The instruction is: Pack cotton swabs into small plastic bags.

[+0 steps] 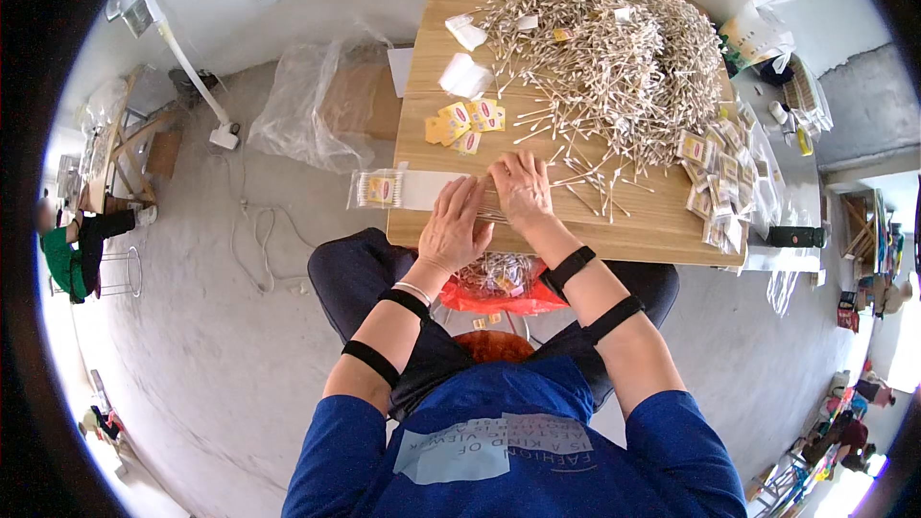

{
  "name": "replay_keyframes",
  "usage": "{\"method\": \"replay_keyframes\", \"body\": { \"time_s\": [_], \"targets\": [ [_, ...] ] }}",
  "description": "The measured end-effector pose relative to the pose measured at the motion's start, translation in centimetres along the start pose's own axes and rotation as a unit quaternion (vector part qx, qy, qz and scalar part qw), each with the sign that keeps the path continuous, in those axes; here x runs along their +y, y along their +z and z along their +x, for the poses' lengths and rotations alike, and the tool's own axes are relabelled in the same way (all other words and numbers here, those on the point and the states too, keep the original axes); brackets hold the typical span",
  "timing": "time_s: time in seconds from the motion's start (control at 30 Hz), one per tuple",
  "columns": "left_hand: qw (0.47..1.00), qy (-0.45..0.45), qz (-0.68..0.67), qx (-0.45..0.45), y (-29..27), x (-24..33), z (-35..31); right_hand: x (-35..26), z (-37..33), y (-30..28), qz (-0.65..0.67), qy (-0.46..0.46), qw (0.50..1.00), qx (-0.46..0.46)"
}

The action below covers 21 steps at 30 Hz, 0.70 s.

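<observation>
Two hands: left hand (453,225), right hand (521,190) flat on swab bundle (491,215), grip released; four yellow labels (465,122).

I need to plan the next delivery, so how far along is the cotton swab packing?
Done: a stack of filled clear packets along the table's right edge. In hand: the left hand and right hand press a small bundle of swabs flat beside a clear packet with a yellow label. Left: a large heap of loose white cotton swabs, by far most of the work.
</observation>
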<state>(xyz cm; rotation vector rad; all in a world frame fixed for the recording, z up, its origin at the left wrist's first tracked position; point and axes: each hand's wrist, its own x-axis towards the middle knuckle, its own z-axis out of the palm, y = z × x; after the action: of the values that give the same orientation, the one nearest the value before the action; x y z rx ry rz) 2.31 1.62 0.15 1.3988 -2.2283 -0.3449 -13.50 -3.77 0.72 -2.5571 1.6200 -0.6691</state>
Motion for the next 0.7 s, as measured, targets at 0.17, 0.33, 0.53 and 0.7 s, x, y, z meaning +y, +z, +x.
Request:
{"method": "replay_keyframes", "body": {
  "time_s": [0.17, 0.33, 0.53, 0.7],
  "targets": [
    [1.000, 0.005, 0.002, 0.005, 0.1, -0.1, 0.1, -0.7, -1.9, 0.2, 0.075, 0.027, 0.995, 0.053],
    [0.999, 0.025, 0.029, 0.001, 0.1, -0.2, 0.1, 2.4, -3.4, -1.1, 0.068, 0.144, 0.985, 0.061],
    [0.999, 0.018, 0.034, -0.018, 0.0, -0.1, 0.3, 6.0, -5.1, -2.0, 0.056, 0.128, 0.986, 0.088],
    [0.999, 0.008, 0.044, -0.017, 0.1, 0.0, 0.3, 6.7, -4.5, -2.3, -0.003, 0.145, 0.985, 0.095]
  ]
}}
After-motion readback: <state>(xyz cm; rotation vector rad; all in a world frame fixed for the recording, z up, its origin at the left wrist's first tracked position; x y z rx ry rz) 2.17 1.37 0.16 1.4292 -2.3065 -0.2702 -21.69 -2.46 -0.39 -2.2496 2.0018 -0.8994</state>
